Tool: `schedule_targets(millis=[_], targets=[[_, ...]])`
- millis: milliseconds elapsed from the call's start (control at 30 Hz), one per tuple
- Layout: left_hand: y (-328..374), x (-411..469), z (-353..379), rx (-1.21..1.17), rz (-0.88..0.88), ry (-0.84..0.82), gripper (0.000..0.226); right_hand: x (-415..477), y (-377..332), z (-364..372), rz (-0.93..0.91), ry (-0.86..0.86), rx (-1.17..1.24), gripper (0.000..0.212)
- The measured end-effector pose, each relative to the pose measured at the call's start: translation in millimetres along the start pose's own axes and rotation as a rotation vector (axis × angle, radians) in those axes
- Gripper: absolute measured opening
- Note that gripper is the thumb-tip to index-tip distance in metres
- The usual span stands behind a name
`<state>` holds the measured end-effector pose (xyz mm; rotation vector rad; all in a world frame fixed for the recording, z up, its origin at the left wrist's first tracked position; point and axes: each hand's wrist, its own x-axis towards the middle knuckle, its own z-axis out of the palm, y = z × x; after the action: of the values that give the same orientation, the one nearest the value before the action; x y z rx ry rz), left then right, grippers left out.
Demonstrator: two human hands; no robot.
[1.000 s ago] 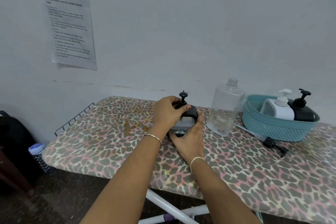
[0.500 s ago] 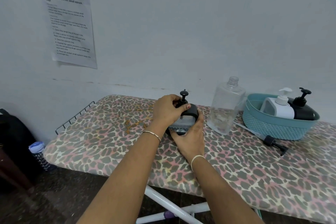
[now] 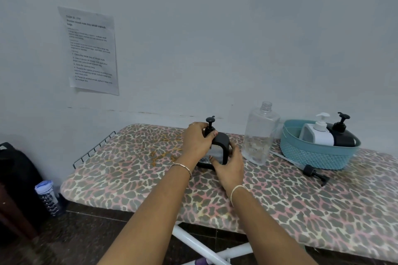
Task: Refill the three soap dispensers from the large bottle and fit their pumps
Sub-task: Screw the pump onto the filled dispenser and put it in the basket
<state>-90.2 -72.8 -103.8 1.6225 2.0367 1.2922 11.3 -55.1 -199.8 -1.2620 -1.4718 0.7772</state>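
Dark dispenser (image 3: 221, 142) sits mid-board on the leopard-print ironing board (image 3: 129, 170), just left of the large bottle (image 3: 261, 133), which stands with its neck open and looks close to empty. Left hand (image 3: 197, 141) curls round the collar of the pump (image 3: 210, 121), fingers clamped at its base; right hand (image 3: 229, 164) wraps the body low down and steadies it. This looks like the last pump being screwed home, since the white dispenser (image 3: 318, 135) and black dispenser (image 3: 342, 137) already stand capped in the teal basket (image 3: 312, 155).

The risks: a collar started crooked would cross-thread and leak, and a hard twist against a loose lower grip could spin or tip the dispenser. The open bottle stands near the right wrist, so a careless elbow could knock it over. A loose pump (image 3: 310, 171) lies in front of the basket; whose it is I cannot tell.

Against a second ago, little differs: same two-handed hold, dispenser in the same spot, bottle, basket and loose pump unmoved.
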Motion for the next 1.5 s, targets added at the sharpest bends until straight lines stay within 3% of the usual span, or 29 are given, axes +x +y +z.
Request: schedule_targets(millis=[133, 267, 367, 500, 633, 733, 900, 1033, 1233, 1367, 1500], targets=[[-0.4, -10.7, 0.5, 0.005, -0.013, 0.092, 0.03, -9.7, -8.6, -17.0, -0.006, -0.023, -0.078, 0.051], [5.5, -27.5, 4.4, 0.073, -0.104, 0.187, 0.036, -29.3, -19.3, -21.1, -0.023, -0.008, -0.147, 0.05], [5.7, -33.6, 5.4, -0.002, -0.119, 0.191, 0.034, -41.2, -23.3, -22.8, -0.023, -0.002, -0.163, 0.053], [3.5, -31.6, -3.0, -0.027, -0.069, 0.095, 0.035, -44.6, -25.6, -34.5, -0.052, -0.138, -0.113, 0.054], [4.7, -28.8, -11.0, -0.02, -0.034, -0.007, 0.04, -30.7, -32.0, -56.3, 0.038, -0.326, 0.1, 0.05], [12.9, -28.5, -14.5, -0.045, 0.028, -0.076, 0.036, -17.6, -40.9, -79.6, 0.043, -0.375, 0.164, 0.049], [43.5, -29.5, -15.7, -0.155, 0.104, -0.131, 0.029, -1.1, -48.8, -115.7, 0.013, -0.343, 0.238, 0.051], [77.2, -33.5, -13.5, -0.237, 0.162, -0.285, 0.025, 17.9, -44.0, -152.3, 0.032, -0.242, 0.318, 0.075], [119.4, -39.0, 17.0, -0.349, 0.232, -0.464, 0.021, 41.0, -29.5, -207.9, 0.134, -0.402, 0.432, 0.09], [149.4, -34.5, 40.8, -0.436, 0.276, -0.487, 0.016, 53.0, -26.4, -237.1, 0.128, -0.395, 0.498, 0.094], [176.8, -17.6, 65.2, -0.46, 0.294, -0.424, 0.021, 69.1, -28.3, -263.5, 0.076, -0.269, 0.572, 0.089]])
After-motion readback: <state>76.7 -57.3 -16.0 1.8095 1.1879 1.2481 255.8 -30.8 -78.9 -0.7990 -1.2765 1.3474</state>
